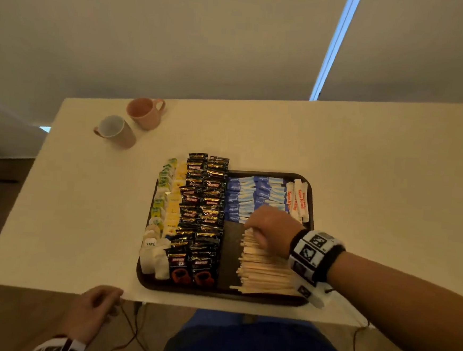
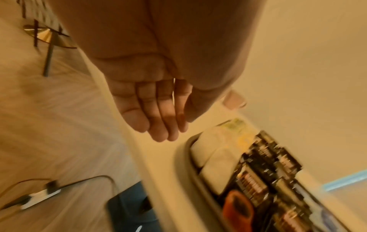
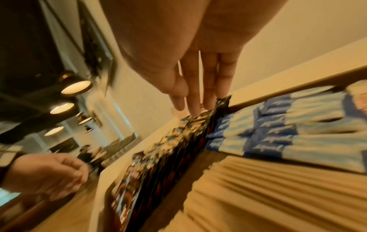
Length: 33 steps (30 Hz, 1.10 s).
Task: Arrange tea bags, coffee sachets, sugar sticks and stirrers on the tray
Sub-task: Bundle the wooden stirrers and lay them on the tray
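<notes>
The right hand (image 1: 269, 225) hangs over the dark tray (image 1: 310, 194), fingers straight and together in the right wrist view, holding nothing; in the head view its knuckles sit just above the far end of the wooden stirrers (image 1: 265, 272), and whether it touches them cannot be told. The stirrers lie stacked directly beneath and nearer the person than this hand. Just beyond the hand lie the blue sugar sticks (image 1: 250, 197) in rows, with white sugar sticks (image 1: 297, 198) to the outer side of them. On the thumb side of the right hand stand two columns of black coffee sachets (image 1: 202, 217) — packed tight, their far end overhanging the tray rim — and further that way the tea bags (image 1: 161, 219) along the tray's edge. The left hand (image 1: 95, 311) rests at the near edge of the table (image 1: 363, 172), well apart from the tray, fingers relaxed and empty. Two pink mugs (image 1: 130, 120) stand far beyond the left hand, near the table's far corner.
</notes>
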Each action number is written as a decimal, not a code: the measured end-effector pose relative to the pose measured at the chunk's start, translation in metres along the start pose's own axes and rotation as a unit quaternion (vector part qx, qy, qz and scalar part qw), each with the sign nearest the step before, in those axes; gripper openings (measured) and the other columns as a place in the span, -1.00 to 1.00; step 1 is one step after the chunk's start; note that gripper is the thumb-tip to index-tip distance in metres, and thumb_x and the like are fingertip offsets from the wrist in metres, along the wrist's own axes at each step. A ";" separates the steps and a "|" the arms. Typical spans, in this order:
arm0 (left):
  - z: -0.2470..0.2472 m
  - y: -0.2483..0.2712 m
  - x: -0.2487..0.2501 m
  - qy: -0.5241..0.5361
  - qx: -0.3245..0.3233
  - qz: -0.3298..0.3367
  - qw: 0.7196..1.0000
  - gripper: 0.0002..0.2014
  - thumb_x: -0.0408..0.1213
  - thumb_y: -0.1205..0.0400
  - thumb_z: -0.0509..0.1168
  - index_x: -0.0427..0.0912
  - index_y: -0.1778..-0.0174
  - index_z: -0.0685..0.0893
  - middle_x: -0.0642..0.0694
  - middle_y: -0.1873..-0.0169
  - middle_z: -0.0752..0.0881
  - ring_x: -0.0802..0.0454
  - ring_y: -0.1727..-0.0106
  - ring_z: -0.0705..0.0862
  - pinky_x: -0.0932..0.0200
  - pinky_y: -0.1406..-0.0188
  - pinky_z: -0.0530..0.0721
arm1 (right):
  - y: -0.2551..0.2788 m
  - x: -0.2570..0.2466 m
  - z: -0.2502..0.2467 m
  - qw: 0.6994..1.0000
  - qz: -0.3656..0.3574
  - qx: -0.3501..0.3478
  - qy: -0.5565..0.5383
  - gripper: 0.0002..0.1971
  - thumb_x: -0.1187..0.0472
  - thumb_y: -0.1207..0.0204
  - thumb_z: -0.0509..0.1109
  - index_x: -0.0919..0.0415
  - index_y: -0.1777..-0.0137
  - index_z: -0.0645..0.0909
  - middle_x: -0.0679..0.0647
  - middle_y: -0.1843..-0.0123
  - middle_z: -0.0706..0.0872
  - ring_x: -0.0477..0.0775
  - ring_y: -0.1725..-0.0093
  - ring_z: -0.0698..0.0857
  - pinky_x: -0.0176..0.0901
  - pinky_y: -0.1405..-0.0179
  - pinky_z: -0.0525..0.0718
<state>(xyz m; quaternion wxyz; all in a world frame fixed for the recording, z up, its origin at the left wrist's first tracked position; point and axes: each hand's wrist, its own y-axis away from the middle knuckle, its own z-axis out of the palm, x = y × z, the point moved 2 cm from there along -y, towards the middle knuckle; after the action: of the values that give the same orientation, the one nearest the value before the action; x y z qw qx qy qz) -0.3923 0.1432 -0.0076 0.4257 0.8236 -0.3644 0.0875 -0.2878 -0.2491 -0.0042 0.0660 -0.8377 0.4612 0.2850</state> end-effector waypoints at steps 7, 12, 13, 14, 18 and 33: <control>0.012 -0.057 0.028 -0.101 0.002 0.083 0.991 -0.79 -0.18 -0.76 0.23 -0.13 -0.18 0.72 -0.22 -0.16 0.76 -0.21 -0.14 0.71 -0.19 -0.23 0.67 | 0.058 0.073 0.005 0.919 0.392 0.043 0.015 -0.78 0.20 -0.58 0.31 0.20 -0.19 0.55 0.16 -0.19 0.57 0.15 -0.14 0.58 0.00 -0.15 0.62; 0.032 -0.087 0.044 -0.034 -0.098 0.048 0.993 -0.59 0.20 -0.66 0.13 -0.04 -0.15 0.62 -0.24 -0.27 0.67 -0.24 -0.27 0.63 -0.29 -0.36 0.57 | 0.075 0.071 0.039 0.857 0.515 -0.029 -0.010 -0.86 0.12 -0.65 0.18 0.18 0.06 0.46 0.24 -0.09 0.69 0.15 0.12 0.56 -0.12 0.18 0.48; 0.033 -0.094 0.043 -0.023 -0.109 0.031 0.993 -0.44 0.35 -0.52 0.13 -0.03 -0.14 0.64 -0.23 -0.25 0.68 -0.26 -0.27 0.64 -0.31 -0.36 0.58 | 0.073 0.068 0.045 0.852 0.522 -0.026 -0.019 -0.85 0.12 -0.65 0.18 0.19 0.05 0.47 0.24 -0.10 0.70 0.16 0.10 0.58 -0.12 0.17 0.49; 0.034 -0.104 0.041 -0.019 -0.118 0.024 0.993 -0.31 0.44 -0.38 0.12 -0.04 -0.14 0.67 -0.23 -0.22 0.71 -0.28 -0.26 0.66 -0.32 -0.35 0.60 | 0.069 0.064 0.049 0.845 0.533 -0.020 -0.029 -0.84 0.12 -0.66 0.19 0.22 0.00 0.50 0.24 -0.11 0.69 0.17 0.04 0.62 -0.12 0.15 0.52; 0.031 -0.126 0.067 -0.032 -0.132 0.018 0.991 -0.47 0.37 -0.38 0.22 -0.02 0.12 0.74 -0.25 -0.11 0.75 -0.31 -0.17 0.71 -0.35 -0.26 0.65 | 0.051 0.059 0.046 0.815 0.577 0.025 -0.042 -0.73 0.12 -0.65 0.21 0.30 -0.20 0.52 0.24 -0.20 0.63 0.24 -0.14 0.66 -0.07 0.06 0.56; 0.029 -0.153 0.165 -0.094 -0.075 0.129 0.984 -0.61 -0.14 -0.72 0.26 -0.20 -0.44 0.60 -0.08 -0.26 0.65 -0.18 -0.27 0.62 -0.04 -0.30 0.56 | -0.002 0.094 0.008 0.851 0.499 0.148 -0.073 -0.78 0.24 -0.58 0.27 0.23 -0.20 0.47 0.20 -0.17 0.59 0.17 -0.08 0.60 -0.02 -0.07 0.59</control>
<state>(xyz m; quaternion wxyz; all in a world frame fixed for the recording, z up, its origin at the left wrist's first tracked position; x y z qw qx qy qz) -0.1751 0.0911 -0.0489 0.4354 0.7401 -0.5112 0.0364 -0.2504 -0.3144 -0.0616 0.0711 -0.4520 0.8478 0.2682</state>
